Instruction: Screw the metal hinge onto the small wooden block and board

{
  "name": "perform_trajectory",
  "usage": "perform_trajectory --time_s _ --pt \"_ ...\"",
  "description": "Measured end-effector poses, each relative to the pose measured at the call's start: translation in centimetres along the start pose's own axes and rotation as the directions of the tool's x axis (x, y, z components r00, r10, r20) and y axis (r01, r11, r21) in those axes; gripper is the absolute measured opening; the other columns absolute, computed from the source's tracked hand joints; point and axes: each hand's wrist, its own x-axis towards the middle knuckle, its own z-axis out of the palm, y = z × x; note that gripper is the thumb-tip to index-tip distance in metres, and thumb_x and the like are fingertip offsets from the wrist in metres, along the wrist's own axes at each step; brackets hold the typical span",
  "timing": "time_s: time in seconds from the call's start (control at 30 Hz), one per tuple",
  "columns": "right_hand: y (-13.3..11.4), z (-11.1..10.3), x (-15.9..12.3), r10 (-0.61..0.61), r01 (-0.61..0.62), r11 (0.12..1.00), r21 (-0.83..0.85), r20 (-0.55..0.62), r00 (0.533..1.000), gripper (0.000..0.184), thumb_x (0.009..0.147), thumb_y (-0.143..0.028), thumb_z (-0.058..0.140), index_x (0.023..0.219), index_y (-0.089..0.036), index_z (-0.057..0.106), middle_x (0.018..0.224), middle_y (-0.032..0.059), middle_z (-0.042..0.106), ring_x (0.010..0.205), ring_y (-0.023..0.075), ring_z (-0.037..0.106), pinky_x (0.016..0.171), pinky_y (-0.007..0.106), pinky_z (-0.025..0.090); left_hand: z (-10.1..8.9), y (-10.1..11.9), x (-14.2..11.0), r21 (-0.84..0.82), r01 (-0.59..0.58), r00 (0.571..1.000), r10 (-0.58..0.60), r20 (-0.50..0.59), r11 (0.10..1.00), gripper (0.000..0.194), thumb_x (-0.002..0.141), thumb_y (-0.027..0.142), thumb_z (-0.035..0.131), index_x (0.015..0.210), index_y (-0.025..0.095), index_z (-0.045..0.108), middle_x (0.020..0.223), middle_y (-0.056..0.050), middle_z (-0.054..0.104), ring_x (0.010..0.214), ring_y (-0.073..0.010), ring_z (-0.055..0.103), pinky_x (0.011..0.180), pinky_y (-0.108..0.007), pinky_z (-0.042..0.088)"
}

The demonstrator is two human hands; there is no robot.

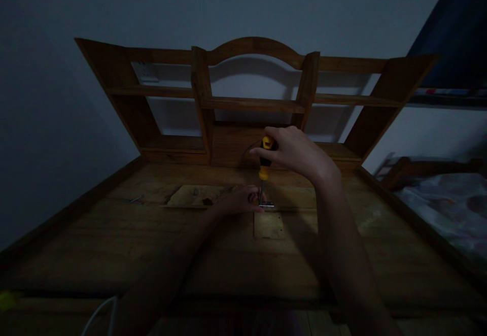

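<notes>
Both of my hands were busy near the middle of the frame: my right hand (pixel 294 150) was clenched around the yellow-and-black handle of a screwdriver (pixel 265 162), held upright with its thin metal shaft pointing down onto a small flat metal bracket (pixel 267 204), while my left hand (pixel 239 200) lay curled just beside that bracket, fingertips at the shaft. No writing could be read anywhere in the dim light, only the grainy wooden desk (pixel 114 239) and the arched, smooth wooden hutch (pixel 251 46) above it.

Screwdriver (pixel 264 166) tip behind fingers (pixel 251 194)
</notes>
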Motion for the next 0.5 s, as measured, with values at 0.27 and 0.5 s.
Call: perform_trajectory --time_s 0.27,0.5 --pt "-0.5 0.4 0.0 0.05 -0.053 0.993 -0.101 -0.038 0.998 0.045 0.094 -0.059 0.054 0.099 -0.016 0.066 0.091 0.0113 0.07 0.084 0.0241 0.064 0.072 0.032 0.04 0.1 -0.2 0.0 -0.019 0.022 1.0 -0.021 0.001 1.0 0.04 0.076 0.046 0.079 0.104 0.018 0.069 0.077 0.002 0.052 0.071 -0.0112 0.046 0.062 -0.022 0.035" --pt "-1.1 0.7 -0.1 0.144 -0.148 0.983 -0.107 -0.046 0.989 0.049 0.095 -0.061 0.05 0.101 -0.014 0.065 0.095 0.0159 0.071 0.092 0.0286 0.066 0.077 0.035 0.043 0.0 -0.2 -0.1 0.044 0.013 1.0 -0.013 -0.009 0.999 0.039 0.077 0.045 0.078 0.104 0.018 0.071 0.08 0.002 0.055 0.073 -0.0116 0.048 0.065 -0.022 0.036"
